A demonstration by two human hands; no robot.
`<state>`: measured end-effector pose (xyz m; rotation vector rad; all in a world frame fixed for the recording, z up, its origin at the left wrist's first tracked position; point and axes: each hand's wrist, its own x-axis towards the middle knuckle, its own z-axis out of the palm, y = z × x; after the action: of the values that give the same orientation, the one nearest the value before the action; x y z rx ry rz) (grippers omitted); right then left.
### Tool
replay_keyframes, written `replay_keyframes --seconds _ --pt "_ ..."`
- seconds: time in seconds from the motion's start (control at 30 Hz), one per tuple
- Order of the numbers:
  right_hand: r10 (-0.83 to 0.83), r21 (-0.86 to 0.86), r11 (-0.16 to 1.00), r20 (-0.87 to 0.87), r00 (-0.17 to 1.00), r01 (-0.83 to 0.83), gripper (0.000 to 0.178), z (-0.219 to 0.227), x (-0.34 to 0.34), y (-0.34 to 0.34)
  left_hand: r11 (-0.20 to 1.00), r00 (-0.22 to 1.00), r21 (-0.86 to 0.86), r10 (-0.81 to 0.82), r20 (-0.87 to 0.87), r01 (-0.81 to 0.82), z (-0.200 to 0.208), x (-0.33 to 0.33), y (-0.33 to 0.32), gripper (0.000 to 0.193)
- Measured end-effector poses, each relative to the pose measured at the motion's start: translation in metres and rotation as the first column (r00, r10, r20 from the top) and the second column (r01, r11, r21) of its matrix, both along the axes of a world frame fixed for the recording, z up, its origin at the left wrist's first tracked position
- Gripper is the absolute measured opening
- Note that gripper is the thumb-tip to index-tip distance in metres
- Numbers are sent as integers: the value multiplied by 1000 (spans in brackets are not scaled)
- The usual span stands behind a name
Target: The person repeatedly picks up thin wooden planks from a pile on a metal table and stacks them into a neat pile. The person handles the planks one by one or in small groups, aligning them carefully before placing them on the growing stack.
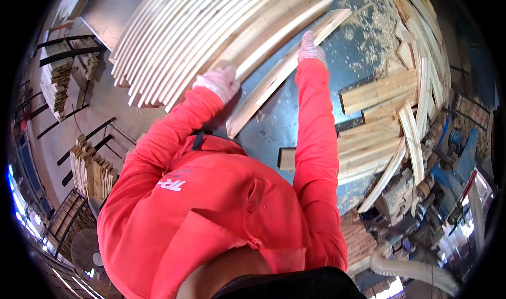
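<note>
Both hands wear thin whitish gloves, and my sleeves are red. My left hand (219, 84) is closed at the near end of the outermost wooden board (284, 34) in a row of pale boards (184, 30). Its fingertips are partly hidden. My right hand (311, 49) grips a separate wooden plank (269, 84) towards its far end, thumb pointing away from me. That plank lies slantwise on the blue-grey metal table (274, 122), with a narrow gap between it and the row.
Sawdust and shavings (369, 30) cover the table's far right. More wooden pieces (379, 93) lie in a loose pile at right, beside machinery (453, 178) and a ribbed hose (411, 270). Stacked wood (92, 170) stands on racks at left.
</note>
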<state>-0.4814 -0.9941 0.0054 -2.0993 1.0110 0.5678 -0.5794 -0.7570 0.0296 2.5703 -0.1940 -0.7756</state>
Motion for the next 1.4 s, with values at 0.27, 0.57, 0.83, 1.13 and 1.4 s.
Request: replay_keyframes --seconds 0.27,0.57,0.83,1.13,1.4 --pt "24 -25 999 184 983 -20 99 8 27 56 851 604 -43 405 686 -523 6 151 183 64" --pt "156 -168 976 117 981 -135 106 -15 43 71 802 820 176 544 181 -571 -41 248 269 52" --pt "159 -114 985 304 939 -130 90 -33 33 34 913 923 274 -352 155 302 10 229 216 63" --pt "-273 118 962 403 874 246 88 -30 50 47 897 910 -442 158 384 31 -46 229 206 42" --pt "-50 64 997 268 962 34 72 -44 38 15 466 890 -766 334 -311 -443 -64 222 237 42"
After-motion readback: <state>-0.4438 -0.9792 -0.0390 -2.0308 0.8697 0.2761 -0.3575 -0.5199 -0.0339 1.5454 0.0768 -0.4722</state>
